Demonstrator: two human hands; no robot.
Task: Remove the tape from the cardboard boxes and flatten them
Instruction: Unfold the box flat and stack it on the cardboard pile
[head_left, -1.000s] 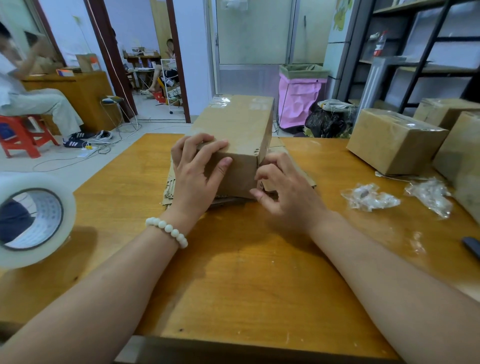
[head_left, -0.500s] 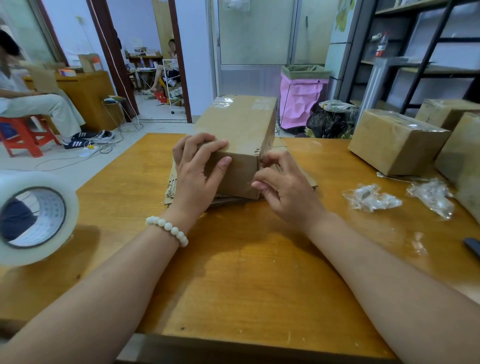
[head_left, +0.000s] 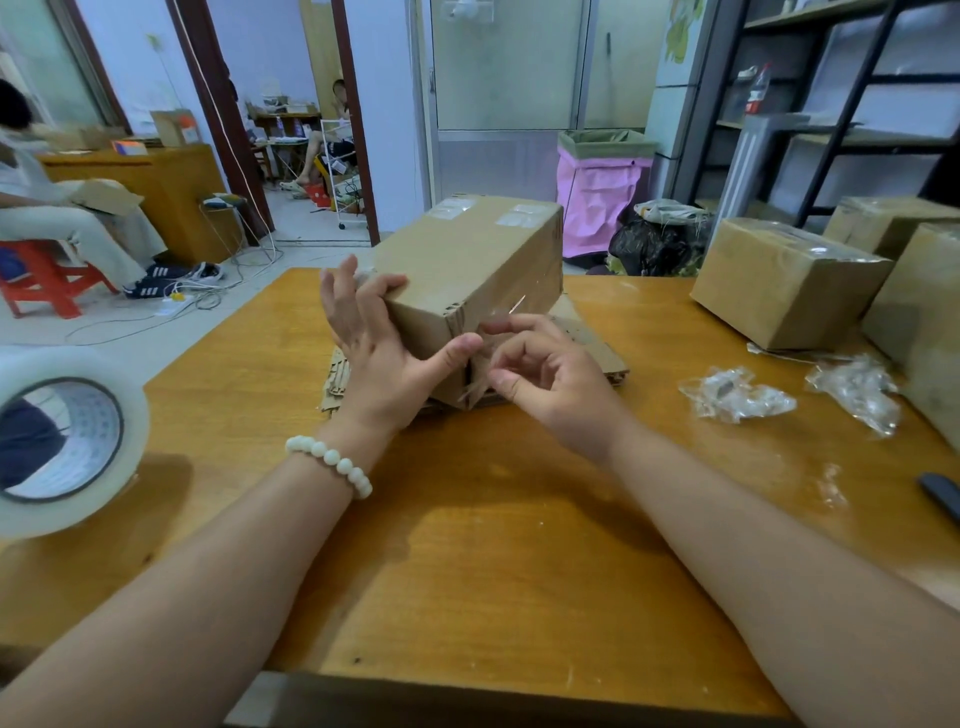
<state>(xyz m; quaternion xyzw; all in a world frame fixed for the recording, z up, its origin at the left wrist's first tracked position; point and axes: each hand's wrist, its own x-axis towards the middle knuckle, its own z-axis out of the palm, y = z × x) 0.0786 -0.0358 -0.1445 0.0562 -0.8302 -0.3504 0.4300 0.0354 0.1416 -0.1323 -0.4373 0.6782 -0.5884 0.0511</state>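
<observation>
A: Left to right: tape roll (head_left: 67, 441) at the worktop (head_left: 493, 545) edge, out of play. Our left hand (head_left: 374, 343) braces the box (head_left: 478, 260). Fingers straight on its left side, thumb pressed on the near face, nothing gripped.
B: Box location?
A: Mid-worktop, sitting on flattened cardboard (head_left: 592, 332). Our right hand (head_left: 550, 374) is curled at the near corner, pinching the end of the clear tape (head_left: 511, 310), as far as we can see.
B: Then we peel low along the seam, slowly, so the strip comes off whole and the board doesn't tear. Left thumb bears down close to the peel line.
A: Agreed. Strip joins the tape scraps (head_left: 737, 395) on the right; sealed boxes (head_left: 784, 280) wait beyond.
</observation>
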